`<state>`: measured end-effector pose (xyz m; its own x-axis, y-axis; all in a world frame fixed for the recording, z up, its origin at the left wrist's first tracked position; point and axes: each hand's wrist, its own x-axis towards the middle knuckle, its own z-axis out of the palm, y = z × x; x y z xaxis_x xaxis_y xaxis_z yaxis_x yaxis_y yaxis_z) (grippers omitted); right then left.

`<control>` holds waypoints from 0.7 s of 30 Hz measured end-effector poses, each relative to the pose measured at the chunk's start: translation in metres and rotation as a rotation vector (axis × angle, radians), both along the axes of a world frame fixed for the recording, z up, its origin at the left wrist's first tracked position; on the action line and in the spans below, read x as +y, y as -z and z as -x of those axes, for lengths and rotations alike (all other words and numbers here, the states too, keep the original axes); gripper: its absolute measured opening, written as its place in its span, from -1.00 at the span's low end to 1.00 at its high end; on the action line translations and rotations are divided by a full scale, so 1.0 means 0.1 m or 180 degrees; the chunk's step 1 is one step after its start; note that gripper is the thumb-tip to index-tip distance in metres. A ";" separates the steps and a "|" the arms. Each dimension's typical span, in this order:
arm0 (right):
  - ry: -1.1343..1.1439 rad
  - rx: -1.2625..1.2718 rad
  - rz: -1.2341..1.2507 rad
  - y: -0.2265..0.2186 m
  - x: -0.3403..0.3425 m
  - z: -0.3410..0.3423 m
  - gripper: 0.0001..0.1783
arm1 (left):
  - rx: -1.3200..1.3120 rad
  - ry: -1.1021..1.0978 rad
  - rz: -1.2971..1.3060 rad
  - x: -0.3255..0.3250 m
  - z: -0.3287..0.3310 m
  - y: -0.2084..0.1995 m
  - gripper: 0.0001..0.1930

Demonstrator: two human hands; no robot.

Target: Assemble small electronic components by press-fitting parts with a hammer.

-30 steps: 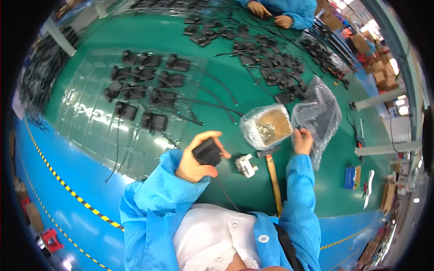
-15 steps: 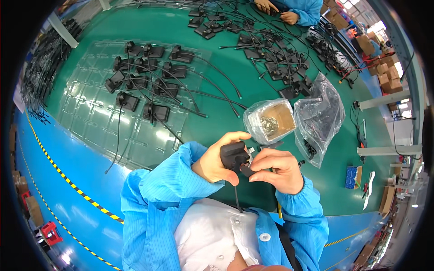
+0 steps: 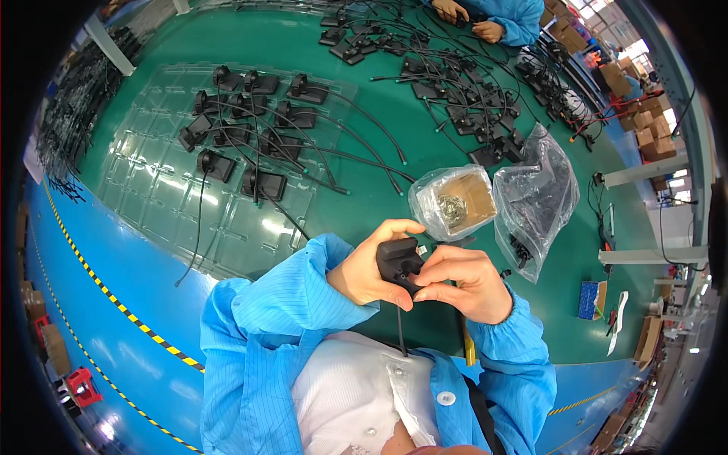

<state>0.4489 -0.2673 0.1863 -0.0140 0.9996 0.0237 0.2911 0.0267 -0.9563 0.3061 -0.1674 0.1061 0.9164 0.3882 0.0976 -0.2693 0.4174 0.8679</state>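
**Both hands now closing on the black part, lifted near the chest**

Since the earlier frames the right hand [image 3: 464,282] has been coming away from the crinkled bag and joining the left hand [image 3: 369,267], and both are now holding the small black plastic part [image 3: 399,262] closer to the chest than a second ago. The left hand is wrapping around the part from the left side, with its fingers curling over the top and the thumb sitting underneath. The right hand is pinching at the part's right edge with the thumb and forefinger, the other fingers folding in behind. A thin black cable [image 3: 400,327] is hanging straight down from the part, over the white shirt.

The part is being held in the air above the near edge of the green surface [image 3: 364,220], just in front of the open clear bag with a brown box of small metal pieces [image 3: 453,201]. An emptier clear plastic bag [image 3: 537,196] is lying just to the right of it. On the left, a clear moulded tray [image 3: 189,205] is carrying several black parts with cables [image 3: 262,182]. More such parts are lying scattered across the far side of the surface, where another person's hands [image 3: 470,19] in blue sleeves are working.
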 end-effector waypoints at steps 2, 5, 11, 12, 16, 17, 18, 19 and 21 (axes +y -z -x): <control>0.0131 -0.0018 0.0212 -0.01 -0.01 -0.02 -0.83 | 0.0066 -0.0069 -0.0209 -0.01 0.01 -0.02 0.10; 0.0134 -0.0057 0.0236 -0.03 -0.02 -0.07 -0.83 | 0.0097 -0.0040 -0.0259 -0.01 0.02 -0.07 0.09; -0.0070 -0.0170 0.0032 -0.08 -0.05 -0.09 -0.82 | -0.0078 0.0134 -0.0127 -0.01 -0.01 -0.06 0.05; -0.0088 -0.0177 0.0056 -0.09 -0.05 -0.08 -0.81 | -0.0156 0.0115 -0.0141 -0.01 -0.02 -0.04 0.04; -0.0096 -0.0166 0.0096 -0.08 -0.06 -0.08 -0.81 | -0.0172 0.0073 -0.0226 -0.01 -0.03 -0.03 0.02; -0.0093 -0.0156 0.0101 -0.07 -0.06 -0.08 -0.81 | -0.0139 0.0059 -0.0264 -0.01 -0.03 -0.04 0.02; -0.0091 -0.0146 0.0107 -0.07 -0.06 -0.08 -0.80 | -0.0106 0.0044 -0.0303 -0.01 -0.04 -0.04 0.02; -0.0099 -0.0149 0.0106 -0.08 -0.06 -0.08 -0.80 | -0.0109 0.0036 -0.0303 -0.01 -0.03 -0.04 0.02; -0.0098 -0.0123 0.0163 -0.09 -0.05 -0.08 -0.81 | -0.0067 0.0053 -0.0355 -0.01 -0.03 -0.03 0.02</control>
<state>0.4567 -0.2727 0.1949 -0.0447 0.9986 -0.0287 0.3275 -0.0125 -0.9448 0.3095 -0.1681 0.1091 0.9200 0.3585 0.1586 -0.2816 0.3230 0.9035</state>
